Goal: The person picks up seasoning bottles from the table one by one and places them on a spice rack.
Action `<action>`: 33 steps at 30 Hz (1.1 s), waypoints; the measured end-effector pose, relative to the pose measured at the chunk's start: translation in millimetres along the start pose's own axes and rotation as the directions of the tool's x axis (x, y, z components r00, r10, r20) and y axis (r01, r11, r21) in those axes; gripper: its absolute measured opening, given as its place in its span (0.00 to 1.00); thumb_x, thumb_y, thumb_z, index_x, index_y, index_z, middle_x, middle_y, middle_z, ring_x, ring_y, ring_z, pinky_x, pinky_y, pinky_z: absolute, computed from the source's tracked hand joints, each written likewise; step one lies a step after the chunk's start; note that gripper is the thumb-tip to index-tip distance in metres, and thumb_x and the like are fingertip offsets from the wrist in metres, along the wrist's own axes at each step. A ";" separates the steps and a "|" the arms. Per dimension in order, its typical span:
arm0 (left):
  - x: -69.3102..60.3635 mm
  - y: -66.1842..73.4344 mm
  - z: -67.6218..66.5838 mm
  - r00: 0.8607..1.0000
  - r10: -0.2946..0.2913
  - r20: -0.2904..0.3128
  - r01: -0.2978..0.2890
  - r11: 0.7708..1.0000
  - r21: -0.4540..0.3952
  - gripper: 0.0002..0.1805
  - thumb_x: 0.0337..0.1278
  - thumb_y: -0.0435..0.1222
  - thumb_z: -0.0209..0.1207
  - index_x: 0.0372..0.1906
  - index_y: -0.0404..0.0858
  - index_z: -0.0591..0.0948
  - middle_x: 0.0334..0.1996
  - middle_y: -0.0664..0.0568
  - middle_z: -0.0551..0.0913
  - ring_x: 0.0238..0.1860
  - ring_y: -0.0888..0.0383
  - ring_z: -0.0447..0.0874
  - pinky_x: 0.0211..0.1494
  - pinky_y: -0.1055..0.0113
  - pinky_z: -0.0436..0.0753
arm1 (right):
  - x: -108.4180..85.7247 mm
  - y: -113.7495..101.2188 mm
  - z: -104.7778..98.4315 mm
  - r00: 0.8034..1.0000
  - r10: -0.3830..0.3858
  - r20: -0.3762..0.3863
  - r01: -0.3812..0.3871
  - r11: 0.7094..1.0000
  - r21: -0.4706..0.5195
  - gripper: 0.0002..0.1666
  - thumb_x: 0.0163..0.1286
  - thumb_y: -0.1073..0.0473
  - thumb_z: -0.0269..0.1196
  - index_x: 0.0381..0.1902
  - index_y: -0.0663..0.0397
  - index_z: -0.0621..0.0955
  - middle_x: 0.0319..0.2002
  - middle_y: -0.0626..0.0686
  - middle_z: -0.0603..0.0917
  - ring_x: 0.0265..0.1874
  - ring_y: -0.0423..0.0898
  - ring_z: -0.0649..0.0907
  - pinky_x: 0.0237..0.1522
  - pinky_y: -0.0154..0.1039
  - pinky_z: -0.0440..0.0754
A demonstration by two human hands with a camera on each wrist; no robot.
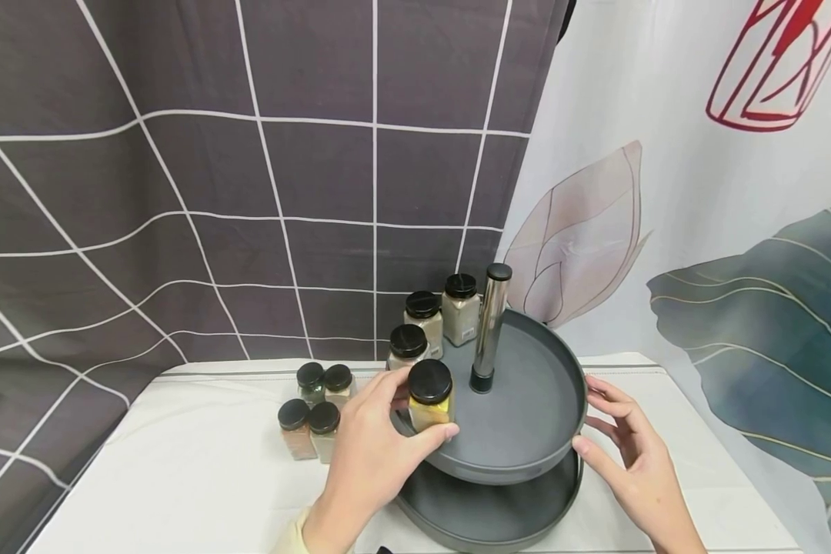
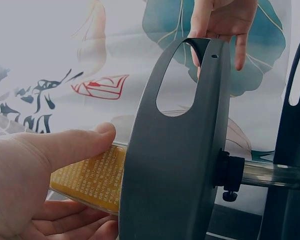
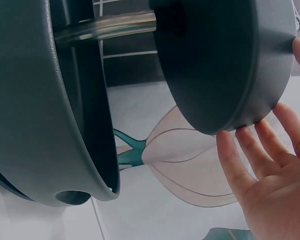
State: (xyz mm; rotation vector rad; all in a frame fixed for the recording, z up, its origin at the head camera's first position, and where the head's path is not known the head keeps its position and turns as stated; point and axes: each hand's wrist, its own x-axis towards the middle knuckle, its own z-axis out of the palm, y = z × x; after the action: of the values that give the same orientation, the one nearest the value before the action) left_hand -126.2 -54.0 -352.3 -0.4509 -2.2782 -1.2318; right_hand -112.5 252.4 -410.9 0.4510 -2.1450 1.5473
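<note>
Now | left hand (image 1: pixel 379 445) pinches yellow jar (image 1: pixel 430 400); right hand (image 1: pixel 629 445) spread against upper tray (image 1: pixel 533 392) | post (image 1: pixel 489 331), three jars (image 1: pixel 425 311) inside (four jars (image 1: pixel 324 418) outside)

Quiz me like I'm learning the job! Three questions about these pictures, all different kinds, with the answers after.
1. Which hand grips the square-sided yellow jar with a round black lid?

2. True or false: the right hand touches the round grey upper tray.

3. Pick one. In the head view, the four small black-lidded clear jars at the left stand on:
a) the lower tray
b) the white-covered table
c) the upper tray

Key:
1. The left hand.
2. True.
3. b
</note>
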 end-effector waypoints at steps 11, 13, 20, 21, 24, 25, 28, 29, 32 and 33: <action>-5.6 -0.1 6.1 1.000 -0.002 -0.020 0.005 0.993 0.115 0.35 0.28 0.50 0.83 0.50 0.44 0.84 0.38 0.65 0.83 0.37 0.69 0.81 0.41 0.68 0.81 | 0.0 0.0 0.4 1.000 -0.003 0.007 0.003 1.000 0.016 0.31 0.57 0.84 0.64 0.60 0.78 0.71 0.70 0.66 0.67 0.68 0.41 0.72 0.59 0.26 0.75; -6.1 -0.6 7.1 1.000 0.001 -0.023 0.002 0.993 0.120 0.35 0.28 0.50 0.83 0.49 0.45 0.84 0.38 0.65 0.83 0.37 0.69 0.81 0.40 0.68 0.81 | 0.1 -0.1 0.5 1.000 -0.003 0.007 0.003 1.000 0.015 0.32 0.57 0.84 0.64 0.60 0.78 0.71 0.70 0.66 0.67 0.68 0.41 0.72 0.59 0.26 0.75; -7.0 -2.6 8.4 0.999 0.019 -0.032 -0.014 0.992 0.126 0.36 0.25 0.50 0.84 0.48 0.44 0.85 0.37 0.65 0.83 0.36 0.69 0.82 0.39 0.69 0.82 | 0.1 -0.4 0.1 1.000 0.001 0.011 -0.001 1.000 0.021 0.32 0.57 0.85 0.64 0.60 0.78 0.71 0.70 0.67 0.66 0.68 0.41 0.72 0.59 0.26 0.75; -7.0 -2.7 8.3 0.999 0.022 -0.033 -0.018 0.992 0.128 0.36 0.25 0.51 0.84 0.48 0.44 0.85 0.37 0.65 0.83 0.36 0.69 0.82 0.39 0.69 0.82 | 0.1 -0.4 0.1 1.000 0.001 0.011 -0.001 1.000 0.021 0.32 0.57 0.85 0.64 0.60 0.78 0.71 0.70 0.68 0.66 0.68 0.41 0.72 0.59 0.26 0.75; -6.7 -3.0 8.2 0.999 0.032 -0.034 -0.027 0.991 0.135 0.37 0.24 0.51 0.84 0.48 0.44 0.85 0.37 0.64 0.84 0.36 0.69 0.83 0.39 0.68 0.82 | 0.4 -0.7 0.0 1.000 -0.004 0.009 0.004 1.000 0.015 0.32 0.57 0.84 0.64 0.60 0.77 0.71 0.70 0.68 0.66 0.68 0.41 0.72 0.59 0.26 0.75; -6.5 -3.0 8.1 0.999 0.033 -0.034 -0.028 0.990 0.135 0.37 0.23 0.51 0.84 0.48 0.44 0.85 0.37 0.64 0.84 0.37 0.68 0.83 0.39 0.68 0.82 | 0.4 -0.7 0.0 1.000 -0.005 0.009 0.005 1.000 0.013 0.32 0.57 0.84 0.64 0.60 0.77 0.71 0.70 0.68 0.66 0.68 0.41 0.72 0.59 0.26 0.75; -6.0 -3.0 8.0 0.999 0.030 -0.028 -0.026 0.990 0.137 0.37 0.22 0.51 0.84 0.48 0.44 0.85 0.38 0.64 0.84 0.37 0.68 0.83 0.39 0.68 0.82 | 0.3 -0.7 0.0 1.000 -0.007 0.008 0.007 1.000 0.012 0.31 0.57 0.84 0.64 0.60 0.77 0.71 0.70 0.65 0.67 0.68 0.41 0.72 0.59 0.26 0.75; -5.8 -2.9 7.9 0.999 0.028 -0.024 -0.025 0.990 0.138 0.37 0.22 0.50 0.84 0.48 0.44 0.85 0.38 0.64 0.84 0.37 0.68 0.83 0.40 0.68 0.82 | 0.2 -0.6 -0.1 1.000 -0.006 0.008 0.006 1.000 0.014 0.31 0.57 0.84 0.64 0.60 0.77 0.71 0.70 0.65 0.67 0.67 0.41 0.72 0.59 0.26 0.75; -5.4 -3.1 7.3 1.000 0.016 -0.006 -0.015 0.989 0.145 0.37 0.24 0.51 0.84 0.49 0.44 0.84 0.38 0.64 0.84 0.37 0.68 0.83 0.40 0.68 0.82 | 0.2 -0.3 -0.3 1.000 -0.005 0.007 0.005 1.000 0.018 0.31 0.57 0.85 0.64 0.60 0.78 0.71 0.70 0.65 0.67 0.67 0.41 0.72 0.59 0.26 0.75; -5.2 -3.2 6.8 1.000 0.009 0.002 -0.010 0.989 0.150 0.37 0.24 0.51 0.84 0.49 0.44 0.84 0.38 0.64 0.84 0.37 0.68 0.83 0.40 0.67 0.82 | 0.3 -0.2 -0.3 1.000 -0.006 0.007 0.006 1.000 0.017 0.31 0.57 0.85 0.64 0.60 0.78 0.71 0.70 0.65 0.67 0.67 0.41 0.72 0.59 0.26 0.75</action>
State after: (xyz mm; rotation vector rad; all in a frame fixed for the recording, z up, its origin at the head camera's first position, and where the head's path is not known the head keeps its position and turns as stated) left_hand -125.5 -50.2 -360.5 -0.4067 -2.3466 -1.0461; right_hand -112.6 252.7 -410.5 0.4693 -2.1356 1.5634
